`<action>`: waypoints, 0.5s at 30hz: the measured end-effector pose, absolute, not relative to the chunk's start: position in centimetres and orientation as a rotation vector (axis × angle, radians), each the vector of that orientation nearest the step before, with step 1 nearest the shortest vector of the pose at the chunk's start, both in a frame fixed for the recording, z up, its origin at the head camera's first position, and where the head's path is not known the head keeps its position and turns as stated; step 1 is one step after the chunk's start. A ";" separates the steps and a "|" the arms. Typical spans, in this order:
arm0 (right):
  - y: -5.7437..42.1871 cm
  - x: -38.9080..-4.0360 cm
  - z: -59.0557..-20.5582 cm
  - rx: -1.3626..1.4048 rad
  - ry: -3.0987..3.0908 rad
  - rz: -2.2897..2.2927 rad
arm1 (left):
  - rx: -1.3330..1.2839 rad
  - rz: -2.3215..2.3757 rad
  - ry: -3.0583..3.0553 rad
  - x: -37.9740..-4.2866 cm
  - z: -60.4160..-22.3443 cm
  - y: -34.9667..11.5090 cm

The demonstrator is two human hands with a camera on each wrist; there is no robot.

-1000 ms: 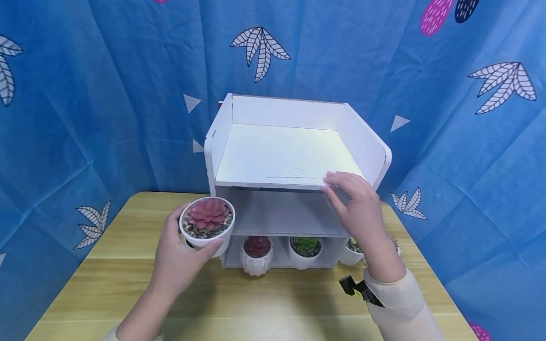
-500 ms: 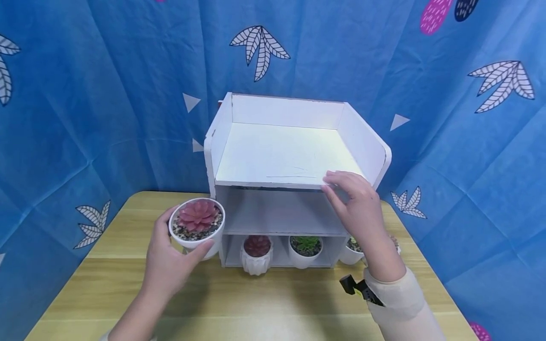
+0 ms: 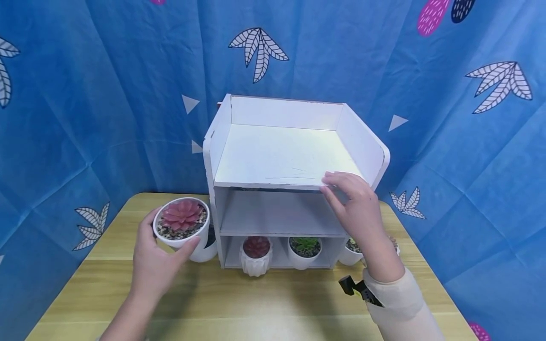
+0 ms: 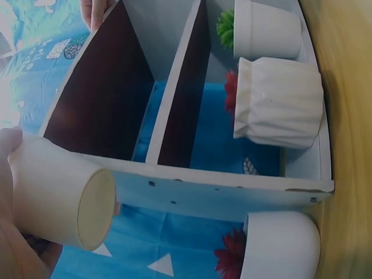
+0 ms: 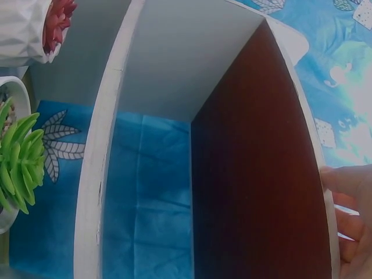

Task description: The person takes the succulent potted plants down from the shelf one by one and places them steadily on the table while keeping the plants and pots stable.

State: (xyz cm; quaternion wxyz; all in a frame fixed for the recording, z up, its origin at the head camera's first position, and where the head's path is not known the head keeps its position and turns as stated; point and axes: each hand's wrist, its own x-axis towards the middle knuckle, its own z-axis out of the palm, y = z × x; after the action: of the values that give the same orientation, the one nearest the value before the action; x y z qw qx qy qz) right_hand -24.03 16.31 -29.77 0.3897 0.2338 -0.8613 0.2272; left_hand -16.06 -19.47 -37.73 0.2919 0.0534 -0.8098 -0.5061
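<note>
In the head view my left hand (image 3: 155, 258) grips a white pot with a pink succulent (image 3: 182, 215), raised in front of the left side of a white shelf unit (image 3: 281, 156). In the left wrist view the held pot (image 4: 64, 195) shows its base, beside the unit's side panel. Another white pot with a red succulent (image 4: 282, 244) stands outside that panel. My right hand (image 3: 358, 203) holds the front edge of the unit's top board, thumb at the edge and fingers over the top. The right wrist view shows that thumb (image 5: 346, 180) against the edge.
On the bottom shelf are a ribbed white pot with a red succulent (image 3: 256, 260) and a smooth white pot with a green one (image 3: 304, 253). More potted plants (image 3: 350, 253) stand right of the unit, partly hidden by my right arm. A blue patterned curtain (image 3: 106, 94) hangs behind the wooden table (image 3: 264, 308).
My left hand has moved left with the potted succulent, uncovering more of the pot that stands behind it beside the unit. The right hand has stayed on the board's edge.
</note>
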 end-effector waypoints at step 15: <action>16.2 -23.7 -29.8 0.590 -2.178 0.566 | 0.266 -1.383 -2.112 -16.5 -38.3 -21.6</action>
State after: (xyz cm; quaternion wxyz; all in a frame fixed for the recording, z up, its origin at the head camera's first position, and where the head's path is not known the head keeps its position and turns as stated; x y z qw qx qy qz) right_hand -23.65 16.17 -29.83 0.3963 0.2329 -0.8595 0.2235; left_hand -16.49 -21.62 -38.35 0.2970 0.1002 -0.7944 -0.5203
